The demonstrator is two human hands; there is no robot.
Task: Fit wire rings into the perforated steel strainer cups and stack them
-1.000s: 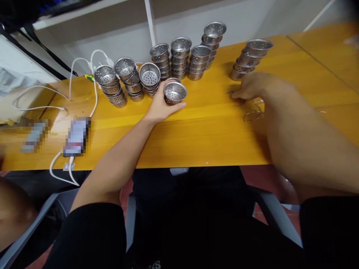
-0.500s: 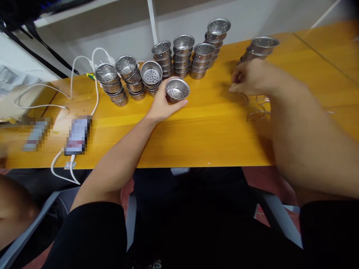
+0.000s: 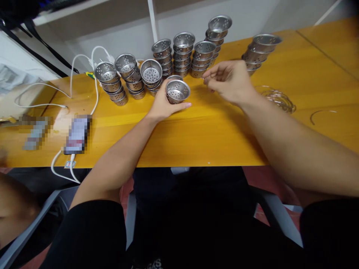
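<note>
My left hand (image 3: 164, 102) is wrapped round a small perforated metal cup (image 3: 178, 92), its open mouth tilted up towards me. Just behind it shows the rim of another cup (image 3: 174, 78), partly hidden. My right hand (image 3: 227, 79) is held to the right of the cup, thumb and forefinger pinched together. A tiny bright end pokes out at its fingertips, seemingly a thin wire, mostly hidden by the fingers. Under and beyond my right forearm lies a pile of curved thin wires (image 3: 280, 101) on the table.
Stacks of perforated cups stand along the back, including a left stack (image 3: 110, 87), a tall stack (image 3: 219, 26) and a right stack (image 3: 259, 52). A single curved wire (image 3: 312, 117) lies far right. A phone (image 3: 77, 134) with white cables lies left on the yellow table (image 3: 196, 145).
My right hand has moved left from above the wire pile towards the cup, uncovering the pile. My left hand keeps the cup almost still.
</note>
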